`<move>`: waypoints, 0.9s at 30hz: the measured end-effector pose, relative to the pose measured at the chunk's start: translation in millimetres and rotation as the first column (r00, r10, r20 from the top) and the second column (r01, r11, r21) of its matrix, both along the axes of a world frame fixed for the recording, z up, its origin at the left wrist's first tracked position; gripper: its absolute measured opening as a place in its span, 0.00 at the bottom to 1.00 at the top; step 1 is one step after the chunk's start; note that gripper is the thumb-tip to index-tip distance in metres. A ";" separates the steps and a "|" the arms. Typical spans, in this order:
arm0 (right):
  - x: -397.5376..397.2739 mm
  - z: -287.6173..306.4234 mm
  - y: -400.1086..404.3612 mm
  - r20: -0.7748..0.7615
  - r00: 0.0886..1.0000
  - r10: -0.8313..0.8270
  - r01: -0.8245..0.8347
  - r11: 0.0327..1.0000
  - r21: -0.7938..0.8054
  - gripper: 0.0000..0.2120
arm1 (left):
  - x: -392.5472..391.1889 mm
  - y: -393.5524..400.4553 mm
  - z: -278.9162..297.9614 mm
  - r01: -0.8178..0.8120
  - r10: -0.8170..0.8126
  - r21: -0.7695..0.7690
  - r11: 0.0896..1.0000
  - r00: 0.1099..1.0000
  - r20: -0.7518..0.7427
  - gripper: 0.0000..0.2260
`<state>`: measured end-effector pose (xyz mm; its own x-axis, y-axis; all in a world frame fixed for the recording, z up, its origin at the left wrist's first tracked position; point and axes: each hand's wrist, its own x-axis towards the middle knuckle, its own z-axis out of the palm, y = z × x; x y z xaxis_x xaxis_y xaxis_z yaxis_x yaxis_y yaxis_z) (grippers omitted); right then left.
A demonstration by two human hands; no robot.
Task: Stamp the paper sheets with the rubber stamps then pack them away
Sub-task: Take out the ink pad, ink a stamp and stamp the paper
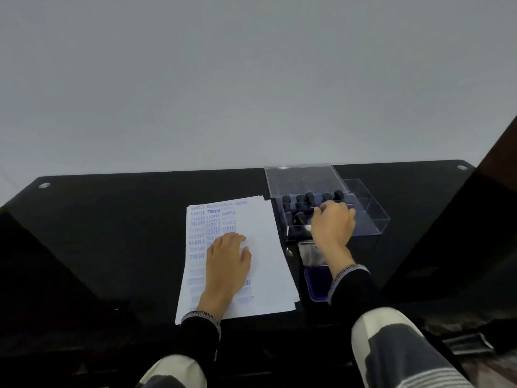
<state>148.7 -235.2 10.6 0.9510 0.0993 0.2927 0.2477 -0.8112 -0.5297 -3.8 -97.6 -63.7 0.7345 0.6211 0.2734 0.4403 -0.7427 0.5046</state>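
Head view: we see a black glossy counter (112,219) against a plain pale wall (251,79). Papers (268,247) lie at its middle, stamped in blue with SAMPLE, FRAGILE and AIR MAIL. Our left hand (228,264) rests flat on them, grip wide. Our right hand (333,224) reaches into the clear box (372,217) of stamps (300,201); its grip we cannot tell. An ink pad (317,281) sits just before the box.

Two hands (228,264), one box (372,211), one ink pad (317,281)
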 end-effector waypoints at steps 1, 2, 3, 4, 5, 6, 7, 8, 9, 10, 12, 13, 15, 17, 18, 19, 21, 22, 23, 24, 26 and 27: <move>7.3 1.0 1.1 -0.019 1.000 -0.015 0.015 0.999 -0.046 0.12 | 0.2 0.3 -0.9 -0.003 0.003 0.001 1.000 1.000 -0.002 0.14; 13.9 1.7 3.3 -0.047 0.998 -0.028 0.023 0.996 -0.089 0.13 | 0.5 0.5 -1.4 -0.005 0.005 0.003 1.000 1.000 -0.006 0.14; 19.2 2.8 5.5 -0.079 0.996 -0.038 0.027 0.991 -0.134 0.13 | 1.0 0.3 -1.7 -0.006 0.007 0.004 1.000 1.000 -0.012 0.13; 23.7 3.4 8.0 -0.108 0.993 -0.044 0.024 0.983 -0.181 0.13 | 1.2 0.0 -2.3 -0.008 0.008 0.006 1.000 1.000 -0.016 0.13; 27.5 3.9 10.5 -0.137 0.989 -0.048 0.016 0.974 -0.227 0.14 | 1.3 -0.4 -3.0 -0.008 0.008 0.011 1.000 1.000 -0.017 0.13; 30.3 4.0 12.8 -0.170 0.984 -0.052 0.006 0.965 -0.264 0.15 | 1.2 -0.5 -4.1 -0.007 0.007 0.018 1.000 1.000 -0.012 0.13; 32.6 3.7 15.1 -0.200 0.978 -0.059 0.000 0.959 -0.284 0.15 | 1.3 -0.2 -5.1 -0.008 0.008 0.026 1.000 1.000 -0.004 0.13; 34.4 2.7 17.3 -0.217 0.974 -0.066 -0.001 0.956 -0.293 0.16 | 1.5 0.3 -6.0 -0.010 0.010 0.031 0.999 1.000 0.002 0.13; 35.5 1.7 19.1 -0.221 0.973 -0.070 0.001 0.955 -0.296 0.16 | 1.5 0.6 -6.6 -0.013 0.013 0.037 0.999 1.000 0.005 0.13; 36.1 0.6 20.6 -0.215 0.974 -0.073 0.007 0.956 -0.292 0.16 | 1.8 0.7 -6.9 -0.013 0.013 0.042 0.999 1.000 0.004 0.13; 35.7 -0.7 22.9 -0.180 0.980 -0.085 0.037 0.966 -0.255 0.14 | 1.9 0.5 -6.9 -0.009 0.009 0.045 0.999 1.000 0.001 0.13; 34.5 -1.3 23.4 -0.151 0.984 -0.090 0.056 0.974 -0.218 0.14 | 1.7 0.6 -7.0 -0.010 0.010 0.044 0.999 1.000 0.001 0.13; 29.3 -2.8 22.6 -0.071 0.995 -0.068 0.061 0.995 -0.085 0.14 | 1.9 0.8 -7.1 -0.013 0.013 0.043 0.999 1.000 0.005 0.14; 18.4 -2.9 19.2 0.006 1.000 0.016 -0.017 0.989 0.147 0.13 | 2.2 1.2 -7.2 -0.012 0.012 0.049 0.999 1.000 0.007 0.13; 11.2 -2.1 15.8 0.030 0.997 0.069 -0.075 0.962 0.263 0.11 | 2.5 0.4 -6.4 -0.007 0.006 0.056 0.998 1.000 0.011 0.13; 3.8 -0.6 12.7 0.044 0.992 0.120 -0.127 0.921 0.368 0.09 | 2.6 -0.2 -5.3 0.000 -0.001 0.063 0.998 1.000 0.018 0.12; -9.9 2.3 6.3 0.034 0.981 0.193 -0.179 0.815 0.551 0.07 | 2.9 -1.7 -2.9 0.025 -0.029 0.095 0.995 0.999 0.040 0.10; -15.7 3.1 2.5 0.022 0.977 0.211 -0.180 0.769 0.614 0.08 | 2.8 -2.0 -2.7 0.037 -0.043 0.131 0.991 0.998 0.045 0.09; -20.5 3.6 -1.6 0.012 0.975 0.222 -0.175 0.735 0.655 0.10 | 2.5 -1.7 -2.7 0.052 -0.060 0.160 0.986 0.997 0.044 0.09; -24.1 3.0 -6.3 -0.001 0.972 0.235 -0.171 0.708 0.685 0.11 | 2.5 -1.7 -2.8 0.068 -0.075 0.175 0.982 0.996 0.036 0.08; -29.8 1.7 -17.1 -0.058 0.957 0.283 -0.145 0.644 0.751 0.12 | 3.4 -2.5 -1.9 0.069 -0.074 0.213 0.975 0.997 0.015 0.05; -31.8 0.8 -23.1 -0.098 0.945 0.312 -0.119 0.608 0.785 0.13 | 4.5 -3.6 -1.9 0.056 -0.054 0.247 0.967 0.998 -0.012 0.05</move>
